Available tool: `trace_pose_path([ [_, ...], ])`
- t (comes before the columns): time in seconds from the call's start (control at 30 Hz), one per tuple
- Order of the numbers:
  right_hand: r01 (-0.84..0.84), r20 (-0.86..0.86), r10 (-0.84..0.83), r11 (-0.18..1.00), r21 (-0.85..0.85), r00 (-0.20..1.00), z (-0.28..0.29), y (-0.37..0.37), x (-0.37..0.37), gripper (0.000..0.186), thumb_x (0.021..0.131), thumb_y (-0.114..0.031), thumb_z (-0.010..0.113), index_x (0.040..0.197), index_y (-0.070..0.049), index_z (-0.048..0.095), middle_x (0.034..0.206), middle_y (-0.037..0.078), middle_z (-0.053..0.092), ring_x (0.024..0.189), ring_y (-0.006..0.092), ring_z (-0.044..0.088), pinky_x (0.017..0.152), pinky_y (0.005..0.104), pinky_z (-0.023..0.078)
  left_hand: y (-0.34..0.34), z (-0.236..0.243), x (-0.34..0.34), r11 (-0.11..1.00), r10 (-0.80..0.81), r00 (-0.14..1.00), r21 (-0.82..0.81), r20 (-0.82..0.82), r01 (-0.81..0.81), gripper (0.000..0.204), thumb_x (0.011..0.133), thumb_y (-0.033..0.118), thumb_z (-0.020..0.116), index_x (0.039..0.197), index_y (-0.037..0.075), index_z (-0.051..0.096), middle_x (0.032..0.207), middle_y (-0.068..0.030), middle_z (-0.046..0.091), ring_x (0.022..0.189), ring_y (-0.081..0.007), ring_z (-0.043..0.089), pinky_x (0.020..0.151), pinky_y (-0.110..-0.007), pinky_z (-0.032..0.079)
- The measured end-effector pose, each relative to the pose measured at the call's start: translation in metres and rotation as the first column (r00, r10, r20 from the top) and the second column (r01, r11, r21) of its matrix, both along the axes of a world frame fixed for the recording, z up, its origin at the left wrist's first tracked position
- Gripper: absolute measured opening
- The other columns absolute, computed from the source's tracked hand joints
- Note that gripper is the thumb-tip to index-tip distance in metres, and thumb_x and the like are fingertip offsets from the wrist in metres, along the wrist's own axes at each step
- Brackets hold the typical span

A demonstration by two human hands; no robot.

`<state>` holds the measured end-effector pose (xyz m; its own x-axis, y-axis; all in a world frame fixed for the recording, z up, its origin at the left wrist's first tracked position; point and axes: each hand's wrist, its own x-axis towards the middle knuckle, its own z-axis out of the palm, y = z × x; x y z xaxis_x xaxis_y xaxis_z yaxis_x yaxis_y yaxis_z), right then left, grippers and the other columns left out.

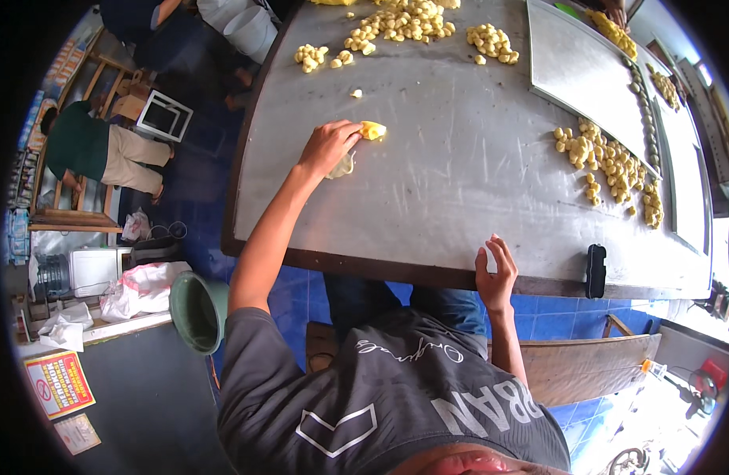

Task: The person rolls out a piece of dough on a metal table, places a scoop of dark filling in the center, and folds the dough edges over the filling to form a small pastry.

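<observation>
My left hand (330, 148) reaches out over the metal-topped table, its fingers closed on a small soft yellow lump (372, 131) that looks like dough. Under the palm a thin pale flattened piece (343, 166) lies on the metal, partly covered by the hand. One small pale dough ball (356, 93) sits alone just beyond the yellow lump. At the table's near edge my right hand (499, 275) is open, fingers apart, with nothing in it.
Piles of pale yellow dough balls (408, 21) lie at the far side, and more balls (614, 166) lie at the right. A metal tray (578, 59) and a black case (596, 271) rest on the table. A green bucket (198, 313) stands left; another person (103, 146) bends beyond.
</observation>
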<state>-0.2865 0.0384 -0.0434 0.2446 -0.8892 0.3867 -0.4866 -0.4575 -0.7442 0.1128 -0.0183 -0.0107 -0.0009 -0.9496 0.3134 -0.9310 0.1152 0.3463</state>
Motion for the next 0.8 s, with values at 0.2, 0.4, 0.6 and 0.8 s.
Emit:
trace_pose_path([
  [0.2,0.02,0.006,-0.02,1.0,-0.016,1.0,-0.001,0.0,-0.001,0.016,0.082,0.0,0.065,0.098,0.004,0.064,0.11,0.024,0.064,0.102,0.0374,0.065,0.087,0.0396,0.053,-0.009,0.02,0.013,0.982,-0.032,0.999,0.187,0.012,0.029,0.019,0.085,0.012,0.066,0.1,0.001,0.069,0.091,-0.0114,0.07,0.079,-0.025,0.068,0.071,-0.034,0.053],
  [0.4,0.019,0.009,-0.019,1.0,0.004,1.0,0.003,0.001,0.001,0.016,0.082,0.0,0.065,0.098,0.005,0.065,0.11,0.024,0.065,0.102,0.0377,0.065,0.087,0.0397,0.053,0.003,0.031,0.033,0.962,0.163,0.667,0.267,-0.727,0.056,0.02,0.09,0.01,0.063,0.103,-0.004,0.069,0.084,-0.003,0.069,0.081,-0.0071,0.064,0.072,-0.024,0.054],
  [0.6,0.016,0.008,-0.016,1.0,0.006,1.0,0.001,0.0,0.0,0.016,0.082,0.001,0.065,0.098,0.004,0.065,0.109,0.024,0.065,0.101,0.038,0.065,0.087,0.0395,0.053,0.048,0.033,0.026,0.974,0.18,0.707,0.223,-0.684,-0.032,0.017,0.089,0.007,0.066,0.102,-0.004,0.067,0.095,-0.0071,0.069,0.085,-0.0083,0.065,0.074,-0.021,0.055],
  [0.8,0.002,0.009,-0.002,1.0,-0.002,1.0,0.002,0.0,0.0,0.016,0.082,0.002,0.065,0.098,0.004,0.064,0.109,0.024,0.065,0.101,0.0378,0.065,0.087,0.0394,0.052,0.072,0.019,0.014,0.991,0.073,0.995,-0.111,-0.071,-0.081,0.014,0.076,0.008,0.074,0.09,0.009,0.072,0.108,-0.0032,0.068,0.116,-0.0301,0.054,0.1,-0.042,0.042],
])
